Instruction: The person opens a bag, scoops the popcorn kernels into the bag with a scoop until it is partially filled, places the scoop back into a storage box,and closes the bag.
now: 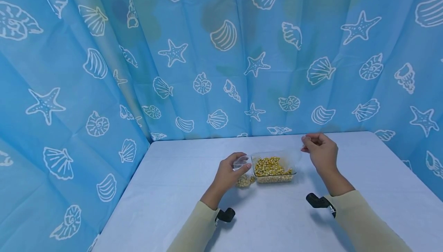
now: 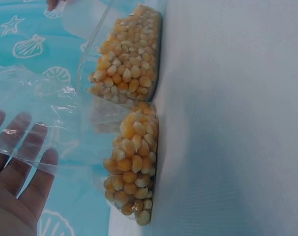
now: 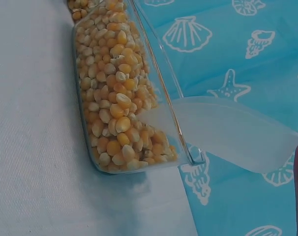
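A clear rectangular container [image 3: 161,88] stands on the table, filled with yellow corn kernels [image 1: 268,165]. Left of it sits a clear plastic bag [image 2: 50,115], its bottom bulging with more corn kernels [image 2: 134,167]. My left hand [image 1: 228,171] holds the bag's upper part; in the left wrist view several fingers [image 2: 33,142] show through the film. At the container's right, my right hand [image 1: 322,152] pinches the narrow end of a translucent white scoop [image 3: 223,128]. The scoop's wide end dips into the kernels inside the container, its tip hidden among them.
A white cloth covers the table [image 1: 166,190]. Behind it and along the left hangs a blue curtain [image 1: 194,63] printed with shells and starfish. Each wrist carries a black camera mount, such as the right one [image 1: 316,201].
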`<state>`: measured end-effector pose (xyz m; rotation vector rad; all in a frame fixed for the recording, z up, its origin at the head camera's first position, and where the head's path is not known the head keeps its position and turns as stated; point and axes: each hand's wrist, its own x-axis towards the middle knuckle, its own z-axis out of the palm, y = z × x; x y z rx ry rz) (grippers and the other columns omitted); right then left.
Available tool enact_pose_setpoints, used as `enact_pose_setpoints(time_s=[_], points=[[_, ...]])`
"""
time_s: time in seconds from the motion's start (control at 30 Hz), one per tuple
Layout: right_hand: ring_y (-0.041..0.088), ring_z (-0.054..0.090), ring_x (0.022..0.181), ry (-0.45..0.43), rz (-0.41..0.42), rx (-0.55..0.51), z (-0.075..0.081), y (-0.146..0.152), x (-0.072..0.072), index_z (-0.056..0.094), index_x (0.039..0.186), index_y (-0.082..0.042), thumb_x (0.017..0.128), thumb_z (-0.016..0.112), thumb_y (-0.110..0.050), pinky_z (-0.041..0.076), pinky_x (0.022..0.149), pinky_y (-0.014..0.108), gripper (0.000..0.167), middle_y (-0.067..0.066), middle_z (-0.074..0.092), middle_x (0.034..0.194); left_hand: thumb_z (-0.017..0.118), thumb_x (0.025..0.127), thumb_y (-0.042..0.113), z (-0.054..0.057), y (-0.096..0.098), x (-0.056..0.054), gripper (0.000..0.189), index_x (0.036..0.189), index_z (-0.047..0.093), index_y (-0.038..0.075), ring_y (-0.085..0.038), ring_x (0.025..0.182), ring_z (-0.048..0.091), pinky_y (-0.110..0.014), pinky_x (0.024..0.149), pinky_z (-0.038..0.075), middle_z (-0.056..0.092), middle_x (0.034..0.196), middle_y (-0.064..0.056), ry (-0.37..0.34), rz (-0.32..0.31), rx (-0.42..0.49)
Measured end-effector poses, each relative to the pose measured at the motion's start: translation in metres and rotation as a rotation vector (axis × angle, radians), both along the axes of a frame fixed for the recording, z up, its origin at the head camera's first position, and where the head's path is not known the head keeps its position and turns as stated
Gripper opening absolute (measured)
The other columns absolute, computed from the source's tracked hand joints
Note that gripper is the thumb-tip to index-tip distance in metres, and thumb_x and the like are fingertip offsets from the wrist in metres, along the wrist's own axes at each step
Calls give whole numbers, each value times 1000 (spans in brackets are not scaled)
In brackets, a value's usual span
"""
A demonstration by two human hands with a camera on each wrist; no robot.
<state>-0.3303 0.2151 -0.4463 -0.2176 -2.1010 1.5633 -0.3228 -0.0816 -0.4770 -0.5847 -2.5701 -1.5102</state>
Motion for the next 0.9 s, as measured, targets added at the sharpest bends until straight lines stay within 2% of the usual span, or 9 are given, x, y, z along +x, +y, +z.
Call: enact_pose_setpoints(time_s=[0.23, 0.53, 0.77, 0.9], points=[[15, 67, 80, -56, 6, -64, -5, 1, -1, 61, 113, -2, 97, 62, -26, 53, 69, 19, 29, 12, 61, 99, 66, 93, 39, -1, 0, -1, 45, 130, 58, 16, -16, 122, 52, -44, 97, 45, 64, 120, 10, 5, -4, 3], [16, 64, 84, -134, 19, -162, -13, 3, -1, 58, 118, -1, 97, 61, -28, 54, 71, 21, 34, 13, 60, 103, 64, 92, 48, -3, 0, -2, 50, 130, 59, 16, -15, 123, 52, -44, 97, 45, 64, 120, 10, 20, -8, -3], [13, 64, 81, -163, 35, -268, -21, 2, -3, 58, 115, -3, 97, 63, -23, 55, 71, 24, 27, 10, 60, 102, 65, 92, 45, -3, 0, -1, 49, 131, 58, 15, -16, 123, 52, -44, 97, 45, 64, 121, 10, 17, -8, -1], [14, 65, 84, -180, 34, -294, -22, 0, -2, 58, 116, -3, 96, 63, -22, 55, 71, 24, 28, 9, 60, 104, 64, 92, 47, -3, 0, -1, 52, 132, 58, 13, -16, 123, 52, -45, 97, 45, 64, 121, 9, 13, -12, 7]])
